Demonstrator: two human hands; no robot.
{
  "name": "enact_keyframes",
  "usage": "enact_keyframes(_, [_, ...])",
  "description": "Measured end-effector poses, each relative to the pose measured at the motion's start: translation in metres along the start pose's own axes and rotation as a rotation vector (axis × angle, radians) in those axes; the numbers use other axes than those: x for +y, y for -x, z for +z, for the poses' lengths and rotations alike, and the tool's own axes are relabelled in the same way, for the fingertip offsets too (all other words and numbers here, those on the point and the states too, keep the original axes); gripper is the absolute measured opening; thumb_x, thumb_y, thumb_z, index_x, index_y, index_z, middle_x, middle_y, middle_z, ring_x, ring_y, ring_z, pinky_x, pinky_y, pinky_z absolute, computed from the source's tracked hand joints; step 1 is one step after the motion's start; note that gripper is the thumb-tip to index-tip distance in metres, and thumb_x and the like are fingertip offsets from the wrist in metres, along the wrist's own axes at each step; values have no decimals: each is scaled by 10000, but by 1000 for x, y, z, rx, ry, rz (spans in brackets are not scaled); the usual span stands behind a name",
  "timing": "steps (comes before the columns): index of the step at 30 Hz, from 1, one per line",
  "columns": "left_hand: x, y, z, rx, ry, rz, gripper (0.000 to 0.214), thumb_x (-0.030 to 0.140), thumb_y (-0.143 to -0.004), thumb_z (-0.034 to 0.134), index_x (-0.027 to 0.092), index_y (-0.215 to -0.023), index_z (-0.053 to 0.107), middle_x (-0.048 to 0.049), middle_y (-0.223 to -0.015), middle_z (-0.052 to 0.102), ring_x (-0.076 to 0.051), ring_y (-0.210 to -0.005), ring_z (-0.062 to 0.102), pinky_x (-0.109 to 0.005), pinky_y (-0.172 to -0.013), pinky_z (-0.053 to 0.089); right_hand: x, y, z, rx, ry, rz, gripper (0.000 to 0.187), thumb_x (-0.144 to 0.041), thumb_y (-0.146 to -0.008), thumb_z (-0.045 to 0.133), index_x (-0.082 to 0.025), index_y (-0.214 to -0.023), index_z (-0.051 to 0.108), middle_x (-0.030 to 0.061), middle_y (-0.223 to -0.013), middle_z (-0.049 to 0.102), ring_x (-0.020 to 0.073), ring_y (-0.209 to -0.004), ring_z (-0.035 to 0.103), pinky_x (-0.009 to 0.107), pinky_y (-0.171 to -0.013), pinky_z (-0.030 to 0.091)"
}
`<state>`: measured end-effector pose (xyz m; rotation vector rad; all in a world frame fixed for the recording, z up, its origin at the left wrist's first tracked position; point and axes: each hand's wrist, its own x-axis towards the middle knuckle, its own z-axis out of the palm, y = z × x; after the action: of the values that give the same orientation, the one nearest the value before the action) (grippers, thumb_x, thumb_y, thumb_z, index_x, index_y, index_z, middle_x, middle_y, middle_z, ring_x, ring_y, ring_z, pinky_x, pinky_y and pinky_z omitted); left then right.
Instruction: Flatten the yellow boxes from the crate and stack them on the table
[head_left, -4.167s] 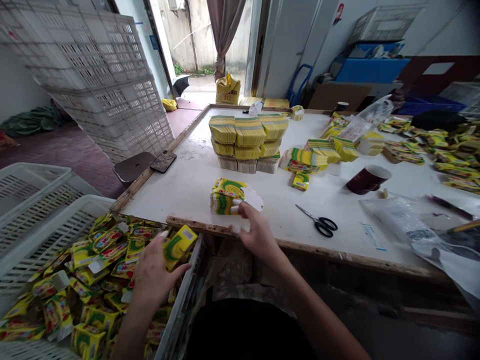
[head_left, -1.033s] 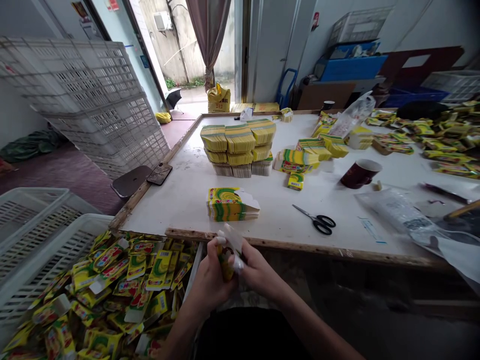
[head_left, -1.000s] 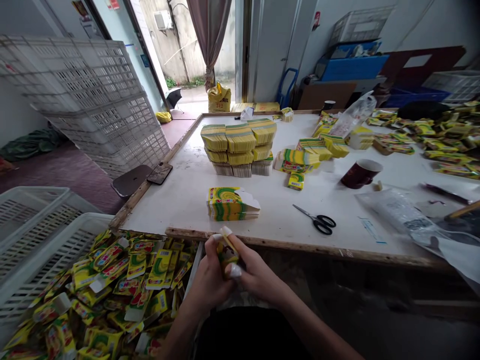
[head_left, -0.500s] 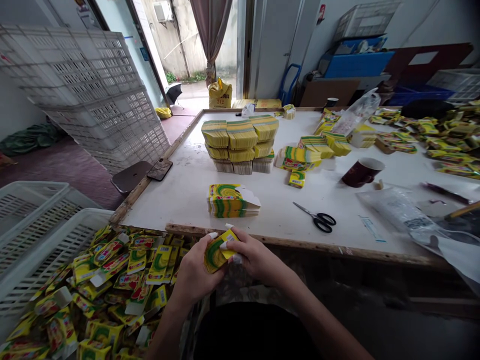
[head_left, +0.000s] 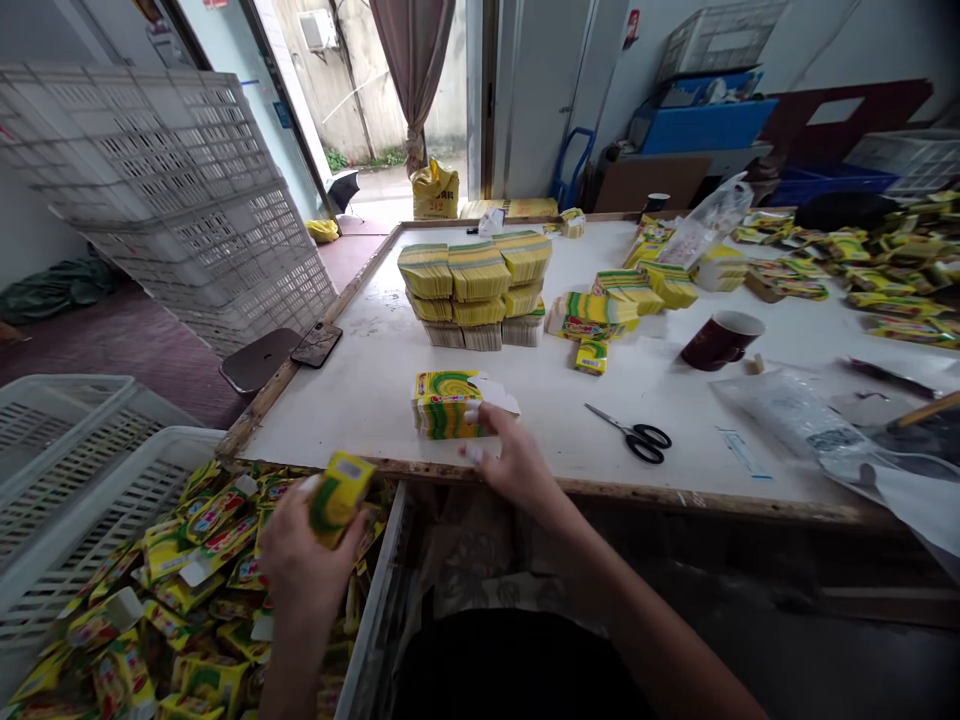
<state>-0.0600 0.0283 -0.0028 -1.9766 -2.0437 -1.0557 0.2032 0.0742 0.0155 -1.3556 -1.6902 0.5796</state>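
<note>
My left hand [head_left: 304, 560] is closed round a small yellow-green carton [head_left: 335, 494], held over the white crate [head_left: 90, 520] full of such cartons at my left. My right hand [head_left: 508, 462] reaches onto the white table [head_left: 540, 400] and its fingertips rest on the near side of a small stack of flat yellow-green carton blanks [head_left: 448, 403]. Whether the right fingers grip a blank is hidden.
A tall block of bundled blanks [head_left: 474, 290] stands mid-table, with more piles [head_left: 622, 305] to its right. Scissors [head_left: 634, 435], a dark mug [head_left: 721, 340] and plastic bags [head_left: 817, 440] lie on the right. A phone [head_left: 316, 344] sits at the table's left edge. White crates [head_left: 180, 200] lean behind.
Both hands were together on one carton at the table's edge. Now the left hand has carried the carton left over the crate, and the right hand has gone forward to the stack of blanks.
</note>
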Motion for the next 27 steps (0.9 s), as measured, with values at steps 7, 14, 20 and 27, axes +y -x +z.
enact_keyframes(7, [-20,7,-1,-23,131,-158,593,581,-726,612,151,-1132,565,-171,-1122,593,-370,-1098,545,-529,-936,446,21,-69,-8,3,230,60,389,-26,-726,603,-134,-1098,567,147,-1008,644,277,-944,574,412,-857,438])
enact_keyframes(14, [19,14,23,-364,556,-269,446,471,-726,681,206,-1082,628,-99,-1085,658,-290,-1011,611,-434,-896,482,17,-72,-8,-18,175,60,464,-2,-666,599,-156,-1092,499,74,-916,593,230,-857,553,382,-812,444])
enact_keyframes(20, [61,10,46,-553,1334,-532,617,550,-676,727,172,-1152,618,-139,-1103,694,-284,-1026,642,-370,-824,530,-7,-40,-8,-50,-69,21,486,-10,-702,547,-196,-1130,408,-24,-809,555,140,-744,579,273,-718,490])
enact_keyframes(27, [89,-2,41,-134,1058,-318,529,618,-811,532,219,-1136,654,-89,-1234,637,-282,-1292,449,-447,-1138,272,-22,24,26,-209,-627,220,372,-77,-679,639,-219,-967,451,-41,-776,553,120,-672,561,244,-611,484])
